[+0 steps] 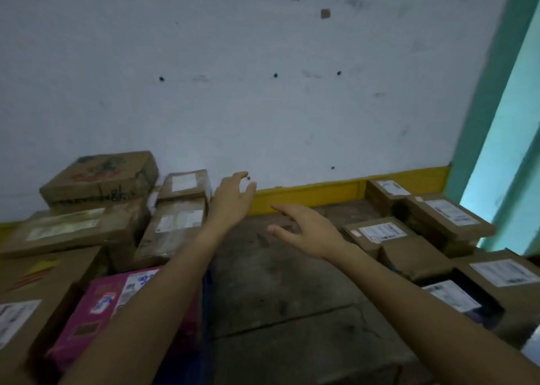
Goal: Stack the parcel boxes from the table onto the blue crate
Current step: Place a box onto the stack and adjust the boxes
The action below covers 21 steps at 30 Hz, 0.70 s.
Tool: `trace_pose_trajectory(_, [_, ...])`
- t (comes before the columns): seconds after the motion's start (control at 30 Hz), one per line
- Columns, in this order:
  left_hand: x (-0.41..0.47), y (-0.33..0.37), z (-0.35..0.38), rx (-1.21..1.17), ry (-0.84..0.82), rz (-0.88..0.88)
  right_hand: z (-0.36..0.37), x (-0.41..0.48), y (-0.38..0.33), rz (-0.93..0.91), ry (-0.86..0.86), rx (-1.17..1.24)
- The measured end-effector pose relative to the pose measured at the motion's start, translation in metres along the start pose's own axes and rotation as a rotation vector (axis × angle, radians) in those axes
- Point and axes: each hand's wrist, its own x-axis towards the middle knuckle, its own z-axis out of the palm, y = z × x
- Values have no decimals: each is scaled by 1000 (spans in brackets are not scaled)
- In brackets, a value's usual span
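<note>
Past the pink box (96, 311), holds left hand (233, 197) and right hand (306, 229) spread open, empty; risks knocking the small top parcel (184, 183) off its stack by brushing it.

Both hands are hovering empty, fingers spread: the left hand (233, 199) just beside the stacked brown boxes (175, 223), the right hand (306, 234) over the bare grey surface (277, 297). More labelled parcels (380, 234) are sitting right, and the left forearm is partly hiding a pink box (96, 311).
</note>
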Motion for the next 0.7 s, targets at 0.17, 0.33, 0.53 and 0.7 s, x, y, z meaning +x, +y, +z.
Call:
trace_pose_trajectory(0.17, [-19, 46, 73, -25, -73, -30, -36, -45, 51, 70, 70, 41])
trace_pose_trajectory(0.33, [-17, 57, 130, 27, -172, -55, -47, -65, 103, 129, 66, 3])
trace_pose_trajectory(0.53, [7, 58, 176, 37, -280, -85, -62, -63, 147, 230, 93, -15])
trace_pose_trajectory(0.7, [30, 60, 218, 29, -308, -116, -61, -50, 207, 377, 109, 53])
